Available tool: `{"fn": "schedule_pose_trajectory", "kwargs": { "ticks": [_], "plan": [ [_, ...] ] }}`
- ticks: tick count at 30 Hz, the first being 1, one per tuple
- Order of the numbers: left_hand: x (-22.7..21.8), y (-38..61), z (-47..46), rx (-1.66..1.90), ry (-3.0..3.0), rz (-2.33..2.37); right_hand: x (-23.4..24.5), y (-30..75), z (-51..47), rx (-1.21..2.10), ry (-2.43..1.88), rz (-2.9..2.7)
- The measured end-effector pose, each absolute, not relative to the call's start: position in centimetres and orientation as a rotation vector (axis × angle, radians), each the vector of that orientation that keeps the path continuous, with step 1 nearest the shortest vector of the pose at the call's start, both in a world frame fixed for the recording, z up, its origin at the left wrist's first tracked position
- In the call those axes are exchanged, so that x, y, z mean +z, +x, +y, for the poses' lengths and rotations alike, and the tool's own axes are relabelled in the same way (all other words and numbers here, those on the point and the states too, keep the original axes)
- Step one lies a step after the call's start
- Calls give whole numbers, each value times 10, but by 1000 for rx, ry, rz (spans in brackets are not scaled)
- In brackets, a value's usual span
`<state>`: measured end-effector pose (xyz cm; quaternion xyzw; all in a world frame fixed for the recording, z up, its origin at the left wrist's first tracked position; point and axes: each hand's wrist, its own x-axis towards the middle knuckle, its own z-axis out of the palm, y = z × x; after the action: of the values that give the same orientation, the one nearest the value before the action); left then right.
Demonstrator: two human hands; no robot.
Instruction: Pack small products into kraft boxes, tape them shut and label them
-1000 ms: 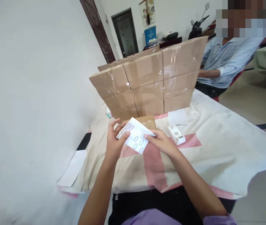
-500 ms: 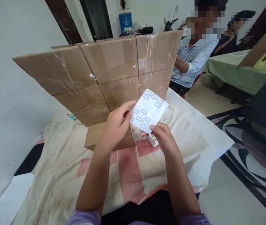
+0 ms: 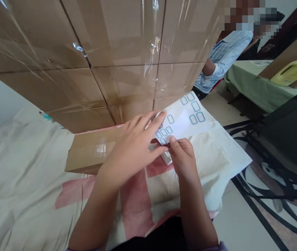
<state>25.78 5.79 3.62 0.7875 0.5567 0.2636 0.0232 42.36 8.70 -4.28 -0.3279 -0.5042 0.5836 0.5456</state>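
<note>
A white sticker sheet point(image 3: 183, 118) with small blue-edged labels is held above the table. My right hand point(image 3: 181, 155) pinches its near corner from below. My left hand point(image 3: 135, 146) lies over the sheet's left part, fingers stretched and fingertips on the labels. Under my left hand a flat brown cardboard box point(image 3: 91, 151) sealed with clear tape lies on the cloth. A small white object point(image 3: 166, 158) shows between my hands, mostly hidden.
A wall of stacked taped cardboard boxes point(image 3: 112, 52) rises just behind. The table carries a cream and pink cloth point(image 3: 33, 181). A person in a light blue shirt point(image 3: 221, 59) sits at the right. A green-covered table point(image 3: 255, 87) and a dark chair point(image 3: 284, 129) stand at the right.
The view has moved closer to the boxes. The sticker sheet has tipped lower and to the right, and my left hand has spread its fingers over it.
</note>
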Motion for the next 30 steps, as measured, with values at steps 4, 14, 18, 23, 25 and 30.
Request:
{"fn": "schedule_pose_trajectory", "kwargs": {
  "ticks": [4,14,18,23,25,30],
  "plan": [
    [32,257,56,809,2480,1729,-50,415,85,1394,-734,-1167],
    [38,254,49,994,2538,1609,-47,412,79,1356,-733,-1177],
    [33,251,53,1060,2587,1497,-37,408,75,1290,-766,-1159],
    [30,252,53,1179,2656,1450,-35,409,75,1255,-819,-1149],
    [30,253,53,1181,2657,1436,-36,411,75,1262,-827,-1125],
    [31,255,53,1155,2669,1406,-36,412,76,1268,-837,-1091]
  ]
}}
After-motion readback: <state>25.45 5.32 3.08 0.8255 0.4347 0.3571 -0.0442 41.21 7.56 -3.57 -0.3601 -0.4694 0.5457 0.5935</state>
